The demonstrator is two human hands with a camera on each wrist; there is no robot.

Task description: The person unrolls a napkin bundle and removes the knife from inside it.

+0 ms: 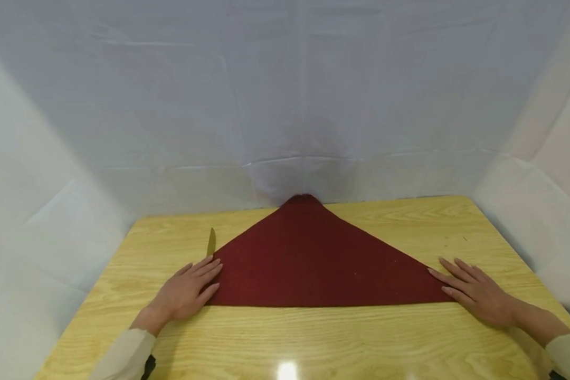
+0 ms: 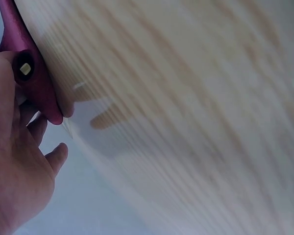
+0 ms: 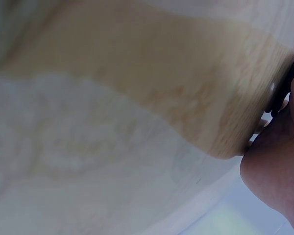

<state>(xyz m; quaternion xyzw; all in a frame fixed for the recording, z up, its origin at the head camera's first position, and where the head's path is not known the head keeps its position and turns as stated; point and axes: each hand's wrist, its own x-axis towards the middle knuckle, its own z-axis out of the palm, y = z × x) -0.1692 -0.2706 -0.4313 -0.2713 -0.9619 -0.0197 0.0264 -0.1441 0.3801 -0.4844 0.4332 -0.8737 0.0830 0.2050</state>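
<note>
- Left hand: flat, fingers straight and together, tips pressing the left corner of the dark red cloth. It grips nothing.
- Right hand: flat too, fingers spread a little, tips on the cloth's right corner. Nothing pinched.
- The cloth lies as a triangle in the middle of the wooden table, long edge near the person, apex far, touching the white backdrop.
- A thin olive strip lies just beyond the left fingers; I cannot tell what it is.
- Step in hand, by my reading: smoothing and pinning the fold's two ends.
- A further fold would call for pinching one corner without dragging the near edge.
- Wrist views are blurred, showing mostly table.
</note>
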